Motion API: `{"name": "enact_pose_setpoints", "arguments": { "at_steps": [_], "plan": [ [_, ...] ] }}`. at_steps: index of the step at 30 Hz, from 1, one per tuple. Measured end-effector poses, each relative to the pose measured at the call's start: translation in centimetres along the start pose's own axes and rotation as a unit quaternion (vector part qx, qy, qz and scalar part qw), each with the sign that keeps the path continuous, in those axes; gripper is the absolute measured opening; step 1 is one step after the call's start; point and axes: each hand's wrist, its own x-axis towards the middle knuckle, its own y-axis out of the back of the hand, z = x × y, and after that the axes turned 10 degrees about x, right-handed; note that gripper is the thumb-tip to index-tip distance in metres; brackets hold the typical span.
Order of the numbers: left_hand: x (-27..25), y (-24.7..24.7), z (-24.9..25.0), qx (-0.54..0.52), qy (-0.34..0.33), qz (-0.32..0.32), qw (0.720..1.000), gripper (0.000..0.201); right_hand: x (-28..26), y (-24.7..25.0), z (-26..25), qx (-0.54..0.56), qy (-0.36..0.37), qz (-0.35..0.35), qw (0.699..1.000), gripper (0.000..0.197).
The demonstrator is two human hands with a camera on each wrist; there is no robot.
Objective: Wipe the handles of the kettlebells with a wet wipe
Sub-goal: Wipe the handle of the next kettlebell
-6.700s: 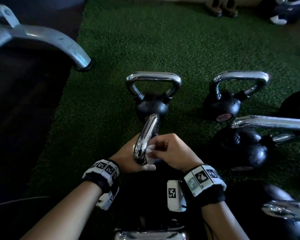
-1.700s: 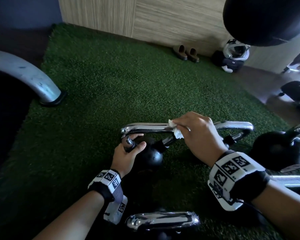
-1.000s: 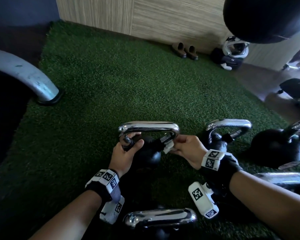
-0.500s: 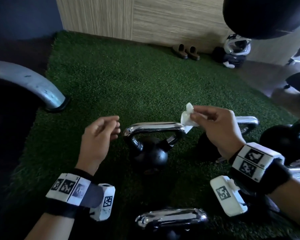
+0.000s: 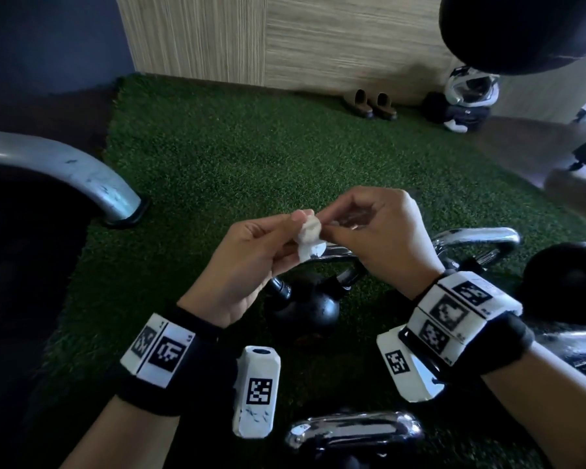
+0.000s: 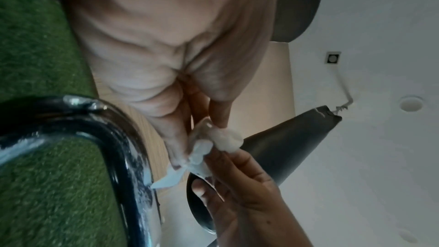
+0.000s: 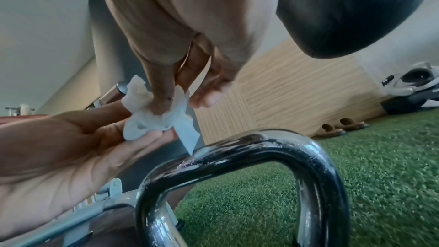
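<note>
While both our hands meet above the kettlebell (image 5: 307, 308), we are between wipes, it seems, not on the metal: the left hand (image 5: 247, 262) and the right hand (image 5: 379, 235) each pinch the crumpled wet wipe (image 5: 308, 236) between thumb and fingertips, and we judge that we are refolding it to a fresh face. Just below the pinch runs the chrome handle (image 7: 249, 149), and one loose corner of the wipe hangs down onto it or nearly so. Next, we think, the wipe should be spread flat, wrapped round a handle and drawn along it. Off to the right of the grip another handle (image 5: 477, 236) waits, perhaps unwiped.
</note>
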Motion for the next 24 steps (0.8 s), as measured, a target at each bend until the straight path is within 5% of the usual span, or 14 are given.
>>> {"name": "enact_pose_setpoints", "arguments": {
  "at_steps": [4, 6, 11, 13, 16, 21, 24],
  "plan": [
    [0.0, -0.8, -0.6, -0.001, -0.028, 0.032, 0.999, 0.032, -0.2, 0.1, -0.1, -0.051, 0.003, 0.001, 0.999, 0.015],
    [0.1, -0.8, -0.6, 0.092, -0.086, 0.070, 0.989, 0.031, -0.3, 1.2, 0.8, -0.068, -0.027, -0.002, 0.997, 0.017],
    [0.4, -0.7, -0.5, 0.442, -0.312, 0.140, 0.829, 0.024, -0.9, 5.1, 7.7, -0.142, -0.185, 0.068, 0.970, 0.031],
    [0.5, -1.0, -1.1, 0.486, -0.311, 0.123, 0.807, 0.015, -1.5, 5.2, 10.6, -0.117, -0.262, -0.028, 0.958, 0.034],
    [1.1, -1.3, -2.2, 0.549, -0.281, 0.071, 0.784, 0.011, -3.1, 3.1, 12.7, 0.042, -0.280, -0.128, 0.951, 0.042],
    [1.6, -2.3, -2.6, 0.629, -0.293, 0.051, 0.718, 0.021, -4.6, -0.3, 14.7, 0.105, -0.227, -0.049, 0.967, 0.032],
    [0.7, -0.9, -2.8, 0.617, -0.300, 0.079, 0.723, 0.013, -5.1, -0.8, 15.2, 0.130, -0.221, -0.019, 0.966, 0.031]
  ]
}}
